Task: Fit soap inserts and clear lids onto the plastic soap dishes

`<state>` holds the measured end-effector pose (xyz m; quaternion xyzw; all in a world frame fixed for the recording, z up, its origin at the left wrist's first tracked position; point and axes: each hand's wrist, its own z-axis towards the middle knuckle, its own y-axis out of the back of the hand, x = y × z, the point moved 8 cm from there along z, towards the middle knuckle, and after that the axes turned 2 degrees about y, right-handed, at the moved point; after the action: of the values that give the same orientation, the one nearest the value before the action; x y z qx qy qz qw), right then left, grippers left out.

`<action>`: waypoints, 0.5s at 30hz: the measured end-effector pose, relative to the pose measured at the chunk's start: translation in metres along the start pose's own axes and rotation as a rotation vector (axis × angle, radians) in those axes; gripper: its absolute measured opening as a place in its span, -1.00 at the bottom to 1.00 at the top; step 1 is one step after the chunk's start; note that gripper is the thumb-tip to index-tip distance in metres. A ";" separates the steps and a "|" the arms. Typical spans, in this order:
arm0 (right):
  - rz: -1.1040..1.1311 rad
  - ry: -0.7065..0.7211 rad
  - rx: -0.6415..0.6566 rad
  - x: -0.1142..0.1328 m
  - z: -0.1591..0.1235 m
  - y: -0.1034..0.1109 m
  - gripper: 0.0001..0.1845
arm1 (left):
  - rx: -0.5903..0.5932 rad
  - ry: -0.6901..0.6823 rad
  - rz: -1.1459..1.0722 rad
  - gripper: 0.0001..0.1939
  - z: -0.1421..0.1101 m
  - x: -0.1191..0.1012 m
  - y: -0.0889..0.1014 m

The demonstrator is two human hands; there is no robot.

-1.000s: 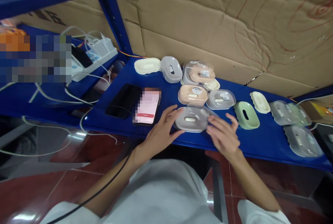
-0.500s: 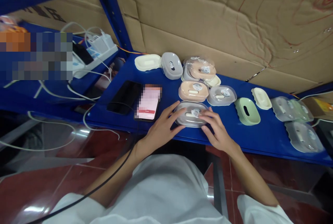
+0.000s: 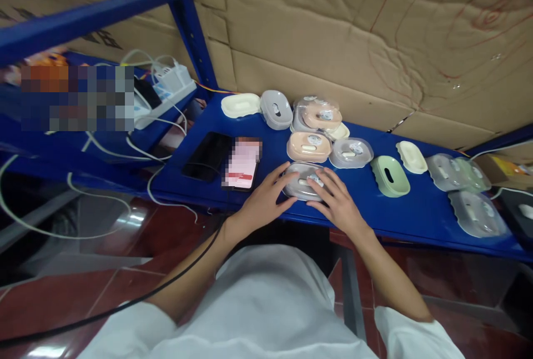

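Note:
A grey soap box (image 3: 303, 181) with rounded ends, a clear cover and a round sticker lies near the front edge of the blue shelf. Around its left end is my left hand (image 3: 266, 198), thumb at the front and fingers on the top and far side. My right hand (image 3: 339, 200) grips the right end, its fingers over the clear cover and sticker, thumb at the front edge. Just behind stand a peach soap box (image 3: 308, 146) and another grey soap box (image 3: 352, 153), both under clear covers. The box's right end is partly hidden by my fingers.
Left of my hands lie a lit phone (image 3: 242, 164) and a black device (image 3: 207, 156). Rightward are a green box (image 3: 390, 176), a cream tray (image 3: 411, 157) and covered boxes (image 3: 477, 213). A power strip (image 3: 175, 92) with white cables sits left; cardboard (image 3: 316, 36) backs the shelf.
My right hand has moved left and further over the grey soap box's cover. The left hand stays at the left end. The camera view has shifted slightly.

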<state>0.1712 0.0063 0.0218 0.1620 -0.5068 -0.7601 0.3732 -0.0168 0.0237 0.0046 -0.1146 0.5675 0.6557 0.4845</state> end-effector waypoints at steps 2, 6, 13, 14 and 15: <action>-0.027 0.000 -0.073 0.002 -0.009 0.008 -0.14 | 0.006 -0.023 -0.016 -0.31 0.002 -0.005 0.004; -0.158 -0.086 -0.263 -0.029 -0.029 0.054 -0.16 | -0.255 0.000 0.064 -0.45 0.018 -0.007 0.042; -0.318 -0.518 -0.236 -0.223 -0.029 0.126 -0.33 | -0.508 0.372 0.409 -0.60 0.089 0.028 0.124; -0.301 -0.555 -0.184 -0.247 -0.027 0.123 -0.35 | -0.455 0.446 0.454 -0.56 0.102 0.039 0.129; -0.285 -0.578 -0.140 -0.265 -0.025 0.118 -0.37 | -0.402 0.505 0.494 -0.52 0.115 0.049 0.134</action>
<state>0.4121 0.1596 0.0812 -0.0170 -0.5103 -0.8522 0.1140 -0.0981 0.1618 0.0924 -0.2247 0.5397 0.8016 0.1255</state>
